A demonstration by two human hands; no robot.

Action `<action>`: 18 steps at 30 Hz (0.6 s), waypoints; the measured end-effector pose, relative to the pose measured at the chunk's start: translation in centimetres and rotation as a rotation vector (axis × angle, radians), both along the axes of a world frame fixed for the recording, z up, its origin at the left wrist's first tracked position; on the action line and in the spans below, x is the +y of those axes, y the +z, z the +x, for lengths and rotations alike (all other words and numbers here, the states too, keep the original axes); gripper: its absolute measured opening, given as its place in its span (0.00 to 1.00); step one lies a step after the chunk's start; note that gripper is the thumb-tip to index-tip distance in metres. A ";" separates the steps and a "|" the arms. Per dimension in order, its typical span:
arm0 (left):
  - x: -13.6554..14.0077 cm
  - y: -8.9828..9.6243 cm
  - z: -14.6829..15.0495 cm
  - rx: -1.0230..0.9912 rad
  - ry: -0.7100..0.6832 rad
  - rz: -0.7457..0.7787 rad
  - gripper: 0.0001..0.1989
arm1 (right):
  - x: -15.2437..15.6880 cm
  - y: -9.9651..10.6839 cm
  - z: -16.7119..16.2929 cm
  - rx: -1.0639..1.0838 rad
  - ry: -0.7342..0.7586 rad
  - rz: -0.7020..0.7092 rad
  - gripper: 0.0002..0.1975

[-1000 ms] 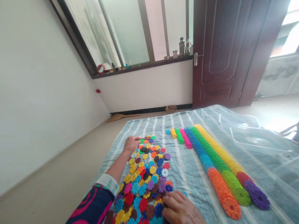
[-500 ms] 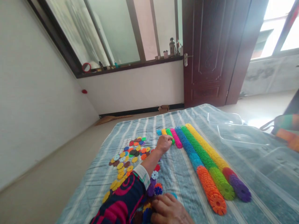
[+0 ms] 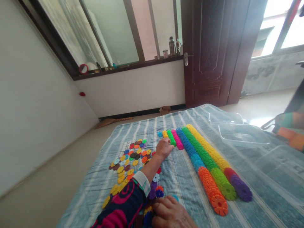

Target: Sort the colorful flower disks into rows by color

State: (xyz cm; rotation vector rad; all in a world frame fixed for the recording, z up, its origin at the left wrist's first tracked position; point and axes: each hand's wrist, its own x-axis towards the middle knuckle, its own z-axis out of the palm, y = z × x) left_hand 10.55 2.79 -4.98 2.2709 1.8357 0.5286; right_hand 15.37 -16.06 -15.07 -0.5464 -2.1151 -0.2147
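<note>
My left hand (image 3: 164, 148) reaches out over the bed, closed with fingers curled, at the near end of a short yellow row (image 3: 165, 134) of notched plastic discs. Whatever it may hold is hidden. Beside it lie a short green row (image 3: 171, 138) and a short pink row (image 3: 177, 140), with a light blue disc (image 3: 160, 134) to the left. My right hand (image 3: 172, 212) rests at the bottom, its bent fingers somewhat apart over dark blue discs (image 3: 148, 218); its thumb is hidden. Loose mixed-colour discs (image 3: 135, 155) spread left of my left forearm.
Long disc rows run down the striped bedsheet (image 3: 190, 196): blue to orange (image 3: 209, 183), green (image 3: 204, 155) and yellow to purple (image 3: 213, 150). Clear plastic containers (image 3: 242, 134) stand at right. An orange item (image 3: 289, 134) lies beyond them. A dark red door (image 3: 211, 53) is behind.
My left hand has drawn back slightly toward me, uncovering more of the short green row. My right hand stays about where it was. The view has shifted a little.
</note>
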 end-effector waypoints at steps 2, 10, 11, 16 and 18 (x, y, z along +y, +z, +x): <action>0.0 -0.2 0.2 -0.005 0.011 -0.011 0.04 | -0.1 0.1 0.1 0.002 0.004 -0.015 0.14; 0.2 -0.4 0.9 -0.030 0.022 -0.011 0.03 | -0.1 -0.4 0.2 -0.093 0.023 -0.060 0.13; 0.1 -0.4 0.8 -0.034 0.021 -0.010 0.03 | -0.2 -0.4 0.3 -0.099 0.029 -0.065 0.13; -1.4 0.1 -1.0 -0.032 0.010 0.008 0.03 | -1.0 0.7 1.2 -0.021 0.074 -0.127 0.14; -2.2 0.6 -2.6 -0.021 0.008 0.013 0.03 | -1.3 1.2 1.7 0.001 0.088 -0.160 0.12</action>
